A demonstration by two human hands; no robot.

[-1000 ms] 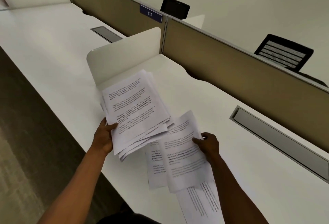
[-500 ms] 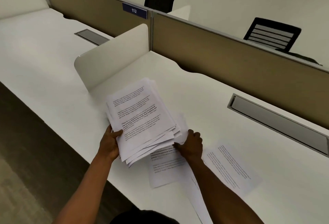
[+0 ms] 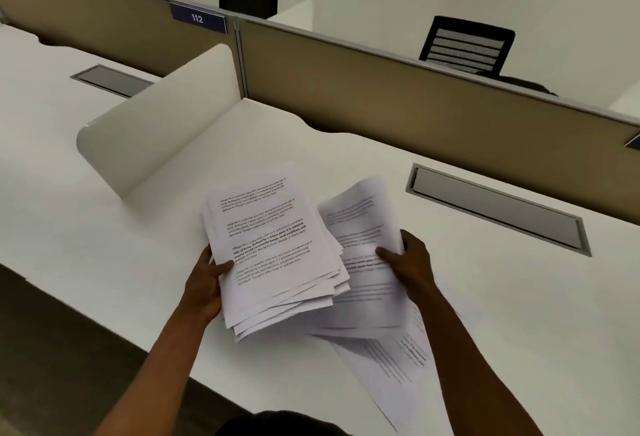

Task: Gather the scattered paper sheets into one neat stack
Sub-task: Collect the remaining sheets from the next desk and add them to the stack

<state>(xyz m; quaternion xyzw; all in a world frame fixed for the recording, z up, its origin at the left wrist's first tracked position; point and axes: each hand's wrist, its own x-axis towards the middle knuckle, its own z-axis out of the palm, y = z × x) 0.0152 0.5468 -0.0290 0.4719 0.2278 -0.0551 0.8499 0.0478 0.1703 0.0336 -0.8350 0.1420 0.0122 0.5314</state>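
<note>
My left hand [image 3: 204, 288] grips the lower left edge of a thick, fanned stack of printed sheets [image 3: 270, 248], held just above the white desk [image 3: 519, 314]. My right hand [image 3: 410, 259] is shut on a few loose printed sheets [image 3: 360, 227], lifted and curled, just right of the stack and partly tucked under it. One more printed sheet [image 3: 391, 370] lies under my right forearm, reaching the desk's near edge.
A white curved divider [image 3: 156, 137] stands left of the stack. Tan partition panels [image 3: 415, 103] with a "112" label [image 3: 197, 18] run along the back. A grey cable tray lid [image 3: 498, 208] is set into the desk on the right. Black chairs [image 3: 465, 46] stand beyond.
My right hand, which was pressing down on sheets beside the stack, has lifted a few of them. The sheet seen lying to the right is gone from that spot. The camera moved closer.
</note>
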